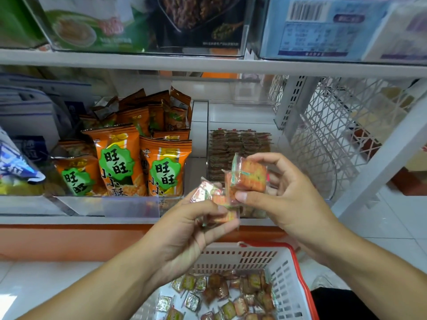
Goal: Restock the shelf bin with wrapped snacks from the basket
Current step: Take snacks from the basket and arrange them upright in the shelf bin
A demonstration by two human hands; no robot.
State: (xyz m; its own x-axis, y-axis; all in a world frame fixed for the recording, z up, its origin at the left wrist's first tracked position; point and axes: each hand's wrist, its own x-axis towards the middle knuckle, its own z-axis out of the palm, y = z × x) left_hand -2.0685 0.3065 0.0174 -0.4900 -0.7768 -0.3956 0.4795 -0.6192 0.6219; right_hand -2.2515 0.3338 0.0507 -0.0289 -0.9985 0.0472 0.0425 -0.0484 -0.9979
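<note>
— Item one, nearest us?

— The basket (286, 271): white slotted walls, red rim, low in view below the shelf front. We count loose wrapped snacks (221, 294) scattered over its floor, orange and green-brown squares in clear film.

— Next, the hands?

— Both are raised above the basket, just in front of the shelf's front edge. Our left hand (184, 229) has fingers curled round a small bunch of wrapped squares (213, 200), thumb pressed over them. Our right hand (286, 195) pinches a short stack of packets (248, 175) between thumb below and fingertips above. The two bundles touch at the middle.

— Then the bin?

— The shelf bin (332, 181): clear plastic, standing at the right end of the lower shelf (69, 219), right behind the hands. We see stocked rows (240, 144) of the same packets lined on edge along its far part; the near part is hidden by the hands.

— To its left?

— A second clear bin holding orange snack bags (117, 162) with green badges, upright, packed side by side. Farther left, blue-and-white packs (23, 116), blurred.

— Beyond?

— A white lattice side panel (342, 125) at the shelf's right end. Above, the upper shelf (208, 63) carries clear bins with a green packet (87, 26), a dark packet (201, 19) and a pale blue box (323, 28).
</note>
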